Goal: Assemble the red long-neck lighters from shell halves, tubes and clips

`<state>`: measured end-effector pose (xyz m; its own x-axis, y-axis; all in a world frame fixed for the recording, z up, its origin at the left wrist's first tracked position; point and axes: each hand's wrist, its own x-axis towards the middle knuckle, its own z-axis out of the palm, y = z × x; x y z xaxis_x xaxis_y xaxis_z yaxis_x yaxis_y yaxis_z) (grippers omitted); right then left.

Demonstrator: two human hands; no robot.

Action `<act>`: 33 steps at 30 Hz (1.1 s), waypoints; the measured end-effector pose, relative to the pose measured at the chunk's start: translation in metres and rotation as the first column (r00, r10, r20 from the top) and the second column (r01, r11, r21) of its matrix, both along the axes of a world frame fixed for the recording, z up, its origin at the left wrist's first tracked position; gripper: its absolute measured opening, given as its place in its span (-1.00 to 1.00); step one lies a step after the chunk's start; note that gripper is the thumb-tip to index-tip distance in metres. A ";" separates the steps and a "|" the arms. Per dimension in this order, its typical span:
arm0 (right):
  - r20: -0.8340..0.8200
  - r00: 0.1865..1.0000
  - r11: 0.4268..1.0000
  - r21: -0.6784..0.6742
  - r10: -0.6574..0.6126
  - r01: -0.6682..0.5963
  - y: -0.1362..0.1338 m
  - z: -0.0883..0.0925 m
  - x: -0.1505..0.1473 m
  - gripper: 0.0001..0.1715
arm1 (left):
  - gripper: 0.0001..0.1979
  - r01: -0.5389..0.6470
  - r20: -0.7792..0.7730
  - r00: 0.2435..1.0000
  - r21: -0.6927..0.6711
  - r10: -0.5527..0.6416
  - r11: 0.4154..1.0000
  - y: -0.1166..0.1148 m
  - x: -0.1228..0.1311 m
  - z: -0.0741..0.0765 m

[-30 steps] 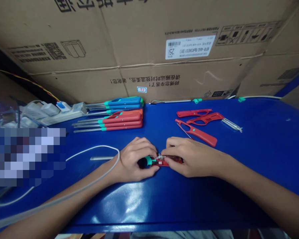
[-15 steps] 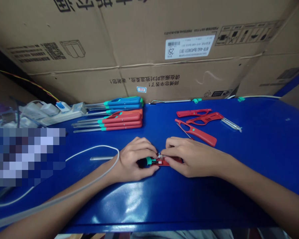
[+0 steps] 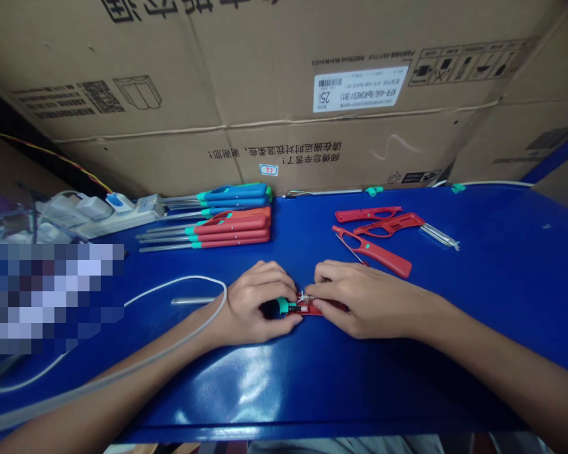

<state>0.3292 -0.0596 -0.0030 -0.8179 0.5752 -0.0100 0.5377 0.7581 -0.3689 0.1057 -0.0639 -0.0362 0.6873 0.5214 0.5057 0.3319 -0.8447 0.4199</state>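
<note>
On the blue tabletop [image 3: 430,359], with loose red lighter handles [image 3: 373,253] lying far right, we grip a small red lighter housing [image 3: 313,310] near the middle, pinched between our left hand [image 3: 255,304] and right hand [image 3: 366,299], fingertips nearly meeting over it.

A blue surface [image 3: 502,284] carries tidy rows of blue lighters [image 3: 234,197] and red lighters [image 3: 227,230], with loose red lighter casings [image 3: 388,226] nearby. A metal tube [image 3: 194,301] and white cable [image 3: 170,291] lie closer in.

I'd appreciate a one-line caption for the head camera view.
Left hand and right hand hold a red utility lighter body on a blue workbench.
</note>
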 end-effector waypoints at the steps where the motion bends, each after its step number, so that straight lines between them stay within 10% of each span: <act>1: 0.003 1.000 1.000 0.006 0.002 -0.002 0.000 0.000 0.000 -0.73 | -0.88 -0.003 -0.005 1.000 -0.002 0.003 1.000 0.000 0.000 0.000; 33: 0.192 0.981 0.982 0.179 0.028 -0.063 -0.004 -0.001 -0.002 -0.63 | -0.90 -0.034 -0.063 0.997 -0.032 0.032 0.999 -0.001 -0.002 -0.002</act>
<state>0.3276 -0.0634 -0.0042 -0.8368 0.5438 -0.0637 0.5474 0.8286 -0.1172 0.1039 -0.0650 -0.0382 0.6993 0.5602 0.4440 0.3861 -0.8187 0.4250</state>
